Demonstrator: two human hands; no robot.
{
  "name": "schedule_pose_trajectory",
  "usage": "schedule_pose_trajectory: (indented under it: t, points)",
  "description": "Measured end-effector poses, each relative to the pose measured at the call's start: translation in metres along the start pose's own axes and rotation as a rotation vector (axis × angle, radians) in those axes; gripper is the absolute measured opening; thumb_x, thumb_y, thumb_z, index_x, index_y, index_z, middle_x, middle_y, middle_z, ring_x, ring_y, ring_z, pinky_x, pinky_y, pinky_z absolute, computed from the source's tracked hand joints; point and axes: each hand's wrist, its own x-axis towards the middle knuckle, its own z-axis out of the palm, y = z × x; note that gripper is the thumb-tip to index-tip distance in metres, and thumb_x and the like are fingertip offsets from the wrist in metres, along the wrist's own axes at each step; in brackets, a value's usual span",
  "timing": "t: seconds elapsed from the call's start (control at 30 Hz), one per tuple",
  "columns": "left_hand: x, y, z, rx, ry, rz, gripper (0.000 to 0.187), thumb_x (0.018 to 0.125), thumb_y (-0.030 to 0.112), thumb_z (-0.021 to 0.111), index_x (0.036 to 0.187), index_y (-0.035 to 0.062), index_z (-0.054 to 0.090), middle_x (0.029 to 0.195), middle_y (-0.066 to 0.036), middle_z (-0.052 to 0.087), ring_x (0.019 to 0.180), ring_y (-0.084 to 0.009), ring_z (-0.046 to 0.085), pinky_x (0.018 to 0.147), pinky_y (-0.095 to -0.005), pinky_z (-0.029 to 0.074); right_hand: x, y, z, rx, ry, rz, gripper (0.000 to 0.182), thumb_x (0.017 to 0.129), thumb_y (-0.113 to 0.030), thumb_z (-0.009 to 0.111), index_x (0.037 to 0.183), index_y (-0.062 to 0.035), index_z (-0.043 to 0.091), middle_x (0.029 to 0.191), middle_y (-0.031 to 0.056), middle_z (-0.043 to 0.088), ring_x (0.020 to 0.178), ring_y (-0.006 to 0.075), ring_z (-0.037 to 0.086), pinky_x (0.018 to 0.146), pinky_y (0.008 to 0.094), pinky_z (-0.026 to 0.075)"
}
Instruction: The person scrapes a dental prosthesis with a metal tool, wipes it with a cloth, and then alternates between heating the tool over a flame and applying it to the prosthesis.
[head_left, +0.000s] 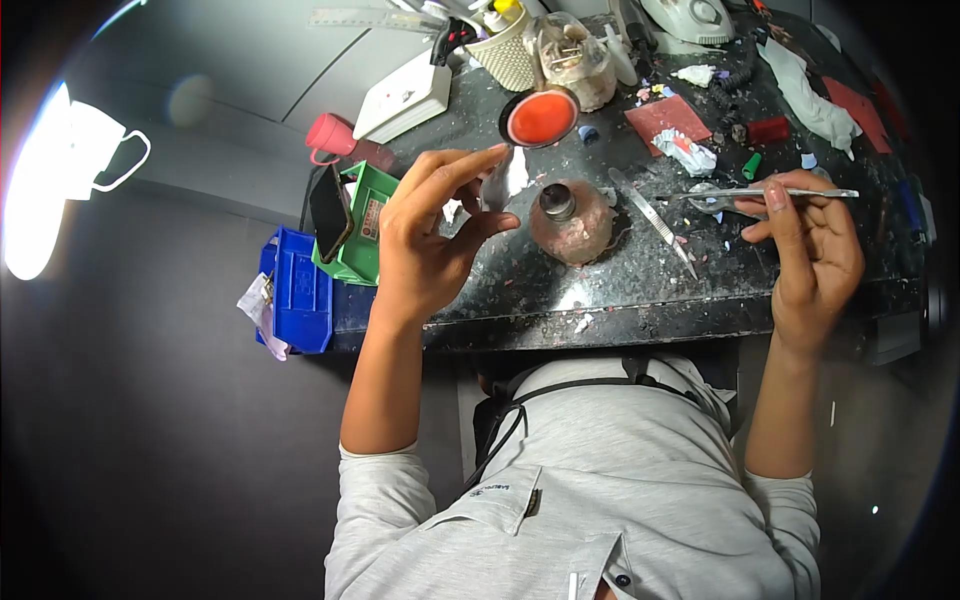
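Observation:
My left hand point(430, 225) is raised at the table's left part, its thumb and index finger curved around a thin grey piece point(495, 187) whose kind I cannot make out. Just right of it stands a round glass spirit burner point(572, 230) with a metal neck; no flame shows. My right hand point(815, 240) pinches a slim metal wax carver point(815, 193), held level with its tip pointing left. Between burner and right hand lies a knife with a ridged metal handle point(652, 218). Behind the burner, a round dark dish holds red wax point(541, 118).
Left stand a green bin point(365, 225) with a phone point(330, 213) leaning on it, a blue bin point(303, 290) and a pink cup point(330, 138). At the back are a white box point(405, 98), a tool basket point(503, 60) and a clear jar point(580, 65). Scraps litter the black tabletop point(480, 312).

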Motion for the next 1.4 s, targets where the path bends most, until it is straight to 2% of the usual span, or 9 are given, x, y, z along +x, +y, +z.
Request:
schedule_pose_trajectory:
  t: [0.4, 0.57, 0.6, 0.73, 0.87, 0.93, 1.2, 1.27, 1.4]
  points:
    - [-0.012, 0.01, 0.002, 0.001, 0.062, 0.01, 0.057, 0.068, -0.001, 0.085, 0.122, 0.0, 0.068, 0.103, -0.009, 0.065, 0.082, -0.0141, 0.058, 0.074, -0.0278, 0.05, -0.001, -0.001, -0.004, 0.007, -0.03, -0.029, 0.012, 0.095, 0.001, 0.064, 0.105, 0.0073, 0.062, 0.093, 0.0122, 0.069, 0.079, 0.0154, 0.07, 0.063, 0.021, 0.054]
    - [-0.044, 0.028, 0.005, -0.724, 0.3, -0.275, 0.062, 0.075, 0.005, 0.086, 0.126, -0.0125, 0.058, 0.113, -0.014, 0.064, 0.098, -0.0209, 0.064, 0.087, -0.0332, 0.054, -0.002, -0.001, -0.003, -0.034, -0.021, -0.015, 0.011, 0.096, 0.001, 0.061, 0.105, 0.008, 0.062, 0.093, 0.0123, 0.068, 0.079, 0.0161, 0.07, 0.063, 0.0212, 0.054]
    - [-0.053, 0.034, 0.003, -0.742, 0.301, -0.392, 0.072, 0.08, 0.021, 0.085, 0.133, -0.0113, 0.05, 0.108, -0.011, 0.063, 0.091, -0.017, 0.063, 0.075, -0.0286, 0.056, -0.002, -0.001, -0.003, -0.028, -0.029, -0.018, 0.011, 0.096, 0.001, 0.061, 0.105, 0.008, 0.062, 0.093, 0.0123, 0.068, 0.079, 0.0161, 0.07, 0.063, 0.0212, 0.054]
    - [-0.081, 0.039, 0.001, -0.971, 0.311, -0.504, 0.082, 0.081, 0.033, 0.084, 0.138, -0.0094, 0.043, 0.11, -0.012, 0.061, 0.085, -0.0138, 0.062, 0.065, -0.0252, 0.056, -0.002, 0.0, -0.003, -0.027, -0.047, -0.014, 0.013, 0.096, 0.002, 0.06, 0.107, 0.0091, 0.062, 0.095, 0.0136, 0.068, 0.08, 0.0169, 0.07, 0.065, 0.0215, 0.055]
    - [-0.092, 0.045, 0.001, -1.12, 0.311, -0.481, 0.073, 0.084, 0.026, 0.082, 0.138, -0.0093, 0.045, 0.116, -0.017, 0.062, 0.089, -0.0183, 0.067, 0.068, -0.0321, 0.059, -0.002, 0.002, -0.003, -0.04, -0.05, -0.01, 0.014, 0.096, 0.002, 0.06, 0.108, 0.0099, 0.061, 0.096, 0.0147, 0.068, 0.079, 0.0182, 0.071, 0.067, 0.0231, 0.056]
    - [-0.091, 0.048, 0.002, -1.04, 0.305, -0.498, 0.08, 0.085, 0.035, 0.079, 0.14, -0.0101, 0.04, 0.111, -0.017, 0.06, 0.085, -0.0161, 0.065, 0.062, -0.0267, 0.058, -0.002, 0.001, -0.003, -0.058, -0.043, 0.013, 0.014, 0.097, 0.002, 0.06, 0.107, 0.01, 0.061, 0.096, 0.0149, 0.068, 0.079, 0.0184, 0.071, 0.067, 0.0233, 0.057]
    - [-0.095, 0.062, 0.0, -1.089, 0.309, -0.541, 0.082, 0.083, 0.037, 0.081, 0.137, -0.0114, 0.043, 0.106, -0.018, 0.061, 0.078, -0.0166, 0.067, 0.059, -0.0286, 0.06, -0.001, 0.006, -0.006, -0.078, -0.056, 0.012, 0.014, 0.097, 0.002, 0.059, 0.109, 0.0097, 0.06, 0.097, 0.0156, 0.067, 0.08, 0.0193, 0.071, 0.065, 0.0227, 0.057]
    - [-0.097, 0.066, -0.001, -1.278, 0.243, -0.493, 0.071, 0.085, 0.023, 0.081, 0.136, -0.011, 0.046, 0.115, -0.02, 0.065, 0.092, -0.0189, 0.069, 0.07, -0.0345, 0.062, -0.001, 0.006, -0.006, -0.084, -0.066, 0.009, 0.014, 0.097, 0.002, 0.059, 0.109, 0.0097, 0.06, 0.097, 0.0156, 0.067, 0.08, 0.0194, 0.071, 0.065, 0.0226, 0.057]
    - [-0.096, 0.081, -0.004, -1.299, 0.226, -0.509, 0.079, 0.08, 0.023, 0.085, 0.136, -0.0142, 0.044, 0.117, -0.024, 0.065, 0.098, -0.0205, 0.069, 0.075, -0.0342, 0.064, -0.001, 0.008, -0.006, -0.098, -0.059, 0.001, 0.014, 0.097, 0.002, 0.059, 0.108, 0.0096, 0.061, 0.096, 0.016, 0.068, 0.079, 0.0195, 0.071, 0.064, 0.0228, 0.057]
